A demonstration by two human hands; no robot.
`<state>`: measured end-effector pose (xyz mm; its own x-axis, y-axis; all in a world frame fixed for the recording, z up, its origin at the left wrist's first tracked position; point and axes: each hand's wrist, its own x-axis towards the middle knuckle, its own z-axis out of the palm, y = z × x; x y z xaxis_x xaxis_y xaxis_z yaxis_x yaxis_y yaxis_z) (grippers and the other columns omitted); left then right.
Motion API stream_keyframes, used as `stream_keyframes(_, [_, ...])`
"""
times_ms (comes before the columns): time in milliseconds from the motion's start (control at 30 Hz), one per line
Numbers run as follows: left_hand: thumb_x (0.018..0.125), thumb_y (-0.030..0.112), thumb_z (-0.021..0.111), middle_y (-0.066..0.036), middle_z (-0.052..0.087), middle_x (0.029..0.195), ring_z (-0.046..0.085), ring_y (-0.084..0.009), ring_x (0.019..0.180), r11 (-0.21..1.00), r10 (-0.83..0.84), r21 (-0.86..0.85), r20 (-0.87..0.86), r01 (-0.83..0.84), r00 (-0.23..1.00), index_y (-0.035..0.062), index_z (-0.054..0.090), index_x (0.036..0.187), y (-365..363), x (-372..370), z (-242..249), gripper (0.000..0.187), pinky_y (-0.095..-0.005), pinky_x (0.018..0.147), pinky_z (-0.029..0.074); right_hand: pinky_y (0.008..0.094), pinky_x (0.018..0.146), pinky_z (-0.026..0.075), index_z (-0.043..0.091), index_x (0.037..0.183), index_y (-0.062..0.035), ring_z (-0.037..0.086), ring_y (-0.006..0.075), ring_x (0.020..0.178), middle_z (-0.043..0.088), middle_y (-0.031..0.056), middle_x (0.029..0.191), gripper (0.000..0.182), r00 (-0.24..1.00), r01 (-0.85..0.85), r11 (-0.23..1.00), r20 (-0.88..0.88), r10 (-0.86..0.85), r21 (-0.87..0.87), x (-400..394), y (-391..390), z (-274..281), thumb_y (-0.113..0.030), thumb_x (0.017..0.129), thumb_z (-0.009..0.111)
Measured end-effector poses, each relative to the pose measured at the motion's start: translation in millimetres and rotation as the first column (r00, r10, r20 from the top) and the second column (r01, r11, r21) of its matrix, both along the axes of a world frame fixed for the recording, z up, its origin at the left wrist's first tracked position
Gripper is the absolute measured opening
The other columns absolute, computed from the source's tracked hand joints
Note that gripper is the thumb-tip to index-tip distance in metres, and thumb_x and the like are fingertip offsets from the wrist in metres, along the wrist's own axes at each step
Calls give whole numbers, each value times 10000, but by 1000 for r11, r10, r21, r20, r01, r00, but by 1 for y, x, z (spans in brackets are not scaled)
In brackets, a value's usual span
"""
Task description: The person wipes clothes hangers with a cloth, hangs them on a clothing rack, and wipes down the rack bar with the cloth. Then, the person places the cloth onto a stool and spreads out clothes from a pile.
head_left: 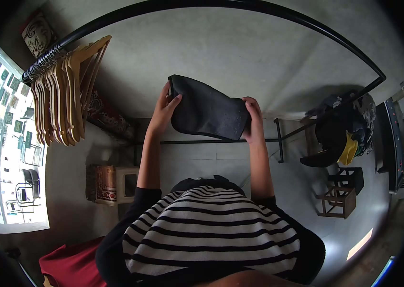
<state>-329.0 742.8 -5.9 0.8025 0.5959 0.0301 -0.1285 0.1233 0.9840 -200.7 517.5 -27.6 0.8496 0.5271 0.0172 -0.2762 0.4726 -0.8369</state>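
A dark grey piece of fabric (209, 109), which looks folded, is held up in front of the body, stretched between both hands. My left hand (164, 106) grips its left edge, with the thumb on the near face and the fingers partly behind it. At the right edge, my right hand (253, 118) is closed on the fabric, its thumb near the top corner and other fingers partly hidden. The cloth hangs in the air before a pale wall.
Wooden hangers (61, 100) hang at the left end of a black rail (240, 4). A patterned cloth (105, 183) and red garment (75, 263) lie lower left. Dark items with yellow cloth (349, 149) and wooden stools (339, 203) stand right.
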Motion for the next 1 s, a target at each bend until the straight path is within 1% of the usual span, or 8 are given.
stream_keyframes(367, [934, 129, 435, -76, 635, 945, 635, -147, 850, 694, -367, -221, 711, 685, 600, -21, 538, 1086, 68, 26, 136, 236, -235, 734, 566, 209, 699, 446, 434, 1202, 26, 559, 107, 809, 582, 76, 963, 443, 825, -519, 624, 533, 188, 583, 100, 42, 134, -147, 798, 377])
stream_keyframes(533, [933, 71, 395, -176, 578, 1069, 580, -255, 1024, 637, -159, -376, 791, 673, 591, -97, 478, 1091, 70, 66, 193, 245, -339, 897, 515, 329, 836, 447, 475, 1192, -64, 582, 203, 898, 615, 91, 952, 341, 818, -57, 804, 489, -302, 592, 74, 87, 225, -144, 860, 464])
stream_keyframes(600, [931, 68, 375, -208, 521, 1158, 453, -300, 1183, 798, -132, -306, 752, 519, 646, -115, 395, 1124, 49, 67, 189, 267, -411, 1031, 386, 363, 1052, 304, 38, 1443, -191, 320, 244, 1310, 274, 229, 1413, 831, 730, -97, 873, 631, -263, 477, 111, 96, 217, -318, 822, 575])
stream_keyframes(633, [930, 68, 373, -218, 496, 1194, 407, -310, 1227, 868, -26, -334, 710, 368, 704, -117, 361, 1139, 35, 62, 192, 279, -431, 1065, 340, 313, 1013, 349, 281, 1389, -135, 413, 253, 1244, 419, 231, 1317, 689, 680, -510, 553, 702, -210, 659, 102, 108, 228, -228, 780, 590])
stream_keyframes(700, [931, 68, 371, -227, 421, 1277, 331, -334, 1277, 853, -47, -309, 757, 420, 652, -38, 349, 1180, 34, 61, 185, 272, -439, 1085, 285, 323, 679, 471, 316, 1270, -127, 621, 206, 725, 653, 69, 941, 484, 188, 430, 902, 973, -132, 39, 77, 89, 240, -98, 807, 451])
stream_keyframes(833, [889, 68, 444, -200, 498, 1209, 403, -323, 1233, 1000, 14, -24, 849, 11, 528, 117, 414, 1187, 12, 78, 185, 303, -391, 1033, 329, 357, 745, 483, 596, 1002, -117, 613, 268, 775, 641, 88, 795, 264, -364, 645, 748, 923, 122, 156, 83, 106, 233, -261, 785, 642])
stream_keyframes(900, [900, 91, 447, -210, 364, 1351, 371, -312, 1264, 620, -136, 656, 630, -431, 764, 109, 340, 1265, 15, 82, 190, 381, -386, 1044, 304, 353, 721, 488, 594, 1006, -120, 617, 268, 763, 644, 87, 794, 290, -385, 632, 758, 914, 125, 163, 89, 108, 230, -270, 766, 662])
stream_keyframes(1000, [843, 108, 522, -152, 557, 1139, 523, -313, 1078, 127, -47, 856, 511, -502, 859, 68, 495, 1143, 25, 89, 203, 303, -372, 917, 413, 352, 678, 497, 599, 984, -112, 624, 268, 739, 648, 84, 784, 337, -348, 698, 710, 909, 229, 89, 89, 109, 240, -298, 723, 703])
